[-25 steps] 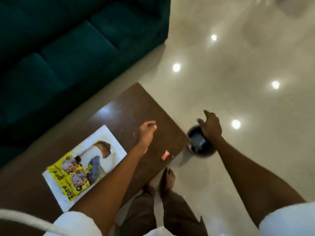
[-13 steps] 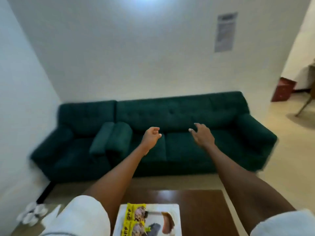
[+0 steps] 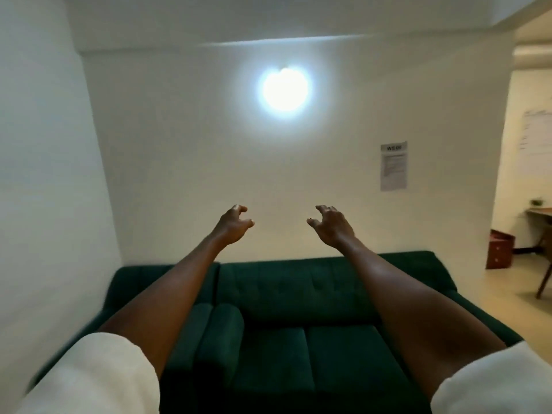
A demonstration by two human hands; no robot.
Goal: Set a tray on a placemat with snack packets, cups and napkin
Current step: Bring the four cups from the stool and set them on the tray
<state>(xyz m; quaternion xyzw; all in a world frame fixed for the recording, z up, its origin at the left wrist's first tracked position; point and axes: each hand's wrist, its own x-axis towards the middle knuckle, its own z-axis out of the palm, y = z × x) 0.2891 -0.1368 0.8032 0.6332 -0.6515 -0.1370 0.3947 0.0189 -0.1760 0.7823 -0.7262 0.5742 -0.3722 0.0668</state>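
Both arms reach forward and up in front of a white wall. My left hand [image 3: 234, 224] is empty, with the fingers loosely curled and apart. My right hand [image 3: 330, 224] is empty too, its fingers spread and slightly bent. The two hands hang about a hand's width apart, above the sofa back. No tray, placemat, snack packet, cup or napkin shows in the head view.
A dark green sofa [image 3: 298, 339] fills the lower middle, below my arms. A bright round wall light [image 3: 285, 88] glares above. A paper notice [image 3: 394, 165] hangs on the wall at right. Farther right are a red box [image 3: 500, 249] and a wooden table leg [image 3: 545, 279].
The view has swung up from the floor and table to the wall. The table, placemat with packets and the dark container have left the view. Both hands have risen, still empty.
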